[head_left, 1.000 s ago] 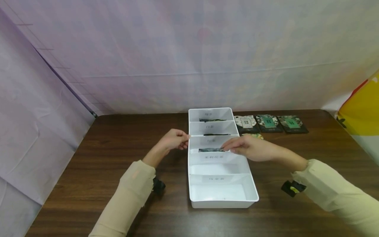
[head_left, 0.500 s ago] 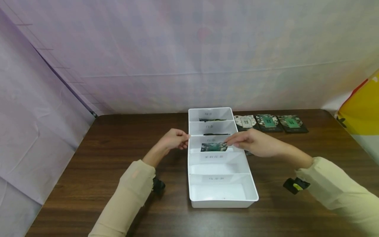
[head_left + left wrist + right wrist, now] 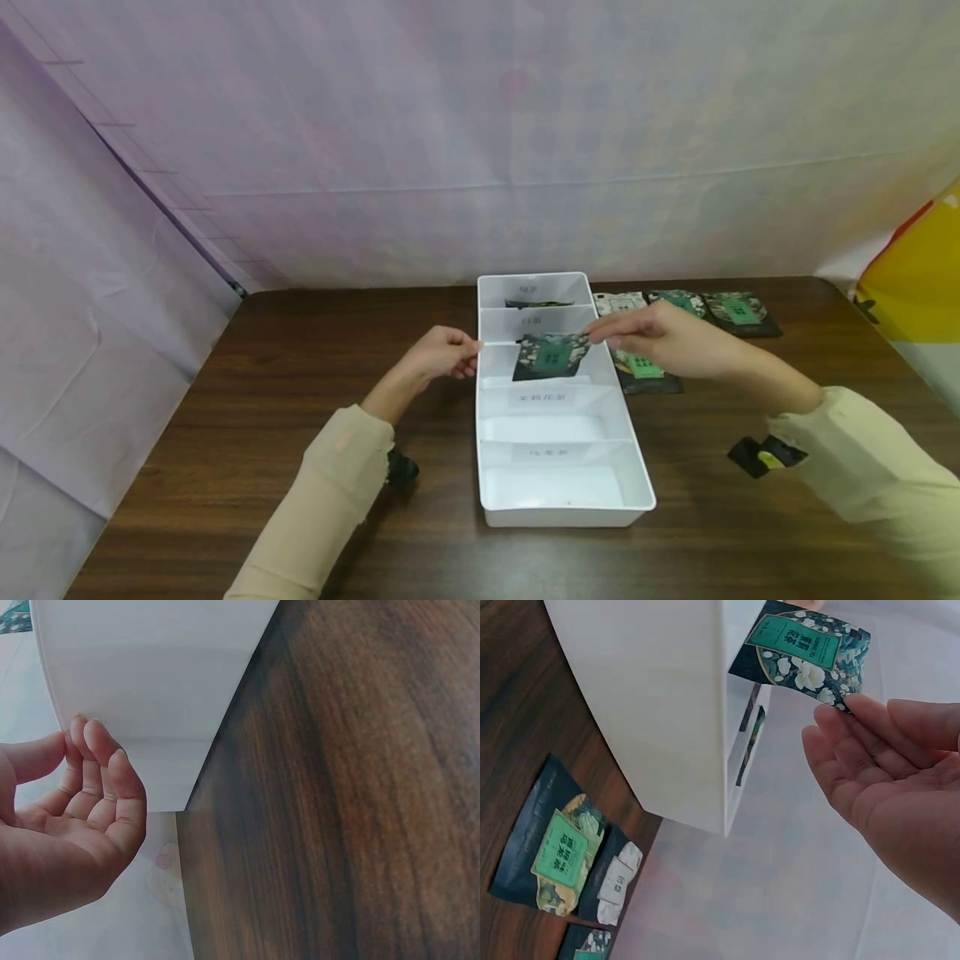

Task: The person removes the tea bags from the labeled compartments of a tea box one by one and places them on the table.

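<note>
Between the thumb and fingertips of my right hand (image 3: 671,340) is the corner of a dark tea packet (image 3: 552,358) with a green label and white flowers. It hangs tilted over the third compartment from the back of a white divided box (image 3: 566,517). In the right wrist view, the packet (image 3: 795,645) shows its printed face, clear of the box's rim. My left hand (image 3: 438,354) pinches the box's left rim about midway along; thumb and fingertips meet at that edge in the left wrist view. A packet (image 3: 538,304) stands in the rearmost compartment.
Right of the box lie a packet with a yellow-green label (image 3: 647,371) and, behind it, a white-labelled packet (image 3: 619,303) and two green-labelled ones (image 3: 742,312). The two front compartments have paper labels (image 3: 542,398). A pale curtain (image 3: 375,167) hangs behind the brown table (image 3: 300,333).
My right hand has risen and moved right, lifting the tea packet up out of the third compartment and tipping its face into view. The left hand stays at the rim.
</note>
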Action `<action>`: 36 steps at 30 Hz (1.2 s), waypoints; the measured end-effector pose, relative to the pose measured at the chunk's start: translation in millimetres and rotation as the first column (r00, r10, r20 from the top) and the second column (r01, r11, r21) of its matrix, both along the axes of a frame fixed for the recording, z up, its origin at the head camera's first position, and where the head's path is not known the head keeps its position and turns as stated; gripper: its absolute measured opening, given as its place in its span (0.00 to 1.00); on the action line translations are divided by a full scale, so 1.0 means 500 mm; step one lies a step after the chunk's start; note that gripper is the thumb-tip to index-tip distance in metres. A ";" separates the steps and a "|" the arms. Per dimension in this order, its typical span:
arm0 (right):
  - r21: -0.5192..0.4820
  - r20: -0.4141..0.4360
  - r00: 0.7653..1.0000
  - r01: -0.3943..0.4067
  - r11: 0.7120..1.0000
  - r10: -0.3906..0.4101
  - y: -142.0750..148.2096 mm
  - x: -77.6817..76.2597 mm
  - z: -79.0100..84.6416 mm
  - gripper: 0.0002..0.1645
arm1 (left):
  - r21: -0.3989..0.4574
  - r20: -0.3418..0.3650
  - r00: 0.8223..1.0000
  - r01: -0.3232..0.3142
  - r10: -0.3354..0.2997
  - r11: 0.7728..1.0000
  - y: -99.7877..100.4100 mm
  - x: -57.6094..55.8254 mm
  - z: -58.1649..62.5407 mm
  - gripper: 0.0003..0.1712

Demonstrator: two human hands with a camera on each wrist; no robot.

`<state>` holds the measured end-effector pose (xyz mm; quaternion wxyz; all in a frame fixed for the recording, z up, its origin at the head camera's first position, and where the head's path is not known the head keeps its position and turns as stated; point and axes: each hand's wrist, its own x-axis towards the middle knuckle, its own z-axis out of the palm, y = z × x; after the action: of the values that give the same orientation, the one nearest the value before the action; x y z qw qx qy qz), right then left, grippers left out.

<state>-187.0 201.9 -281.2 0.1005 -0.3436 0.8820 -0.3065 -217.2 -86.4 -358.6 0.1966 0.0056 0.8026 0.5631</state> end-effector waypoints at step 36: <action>0.090 -0.143 0.982 0.137 0.986 -0.124 0.095 -0.004 0.059 0.15 | -0.006 0.004 1.000 0.010 -0.010 1.000 -0.002 0.000 0.000 0.12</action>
<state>-188.8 249.5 -251.9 0.0365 -0.2998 0.9216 -0.2438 -217.2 -87.7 -358.6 0.2010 0.0079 0.8040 0.5596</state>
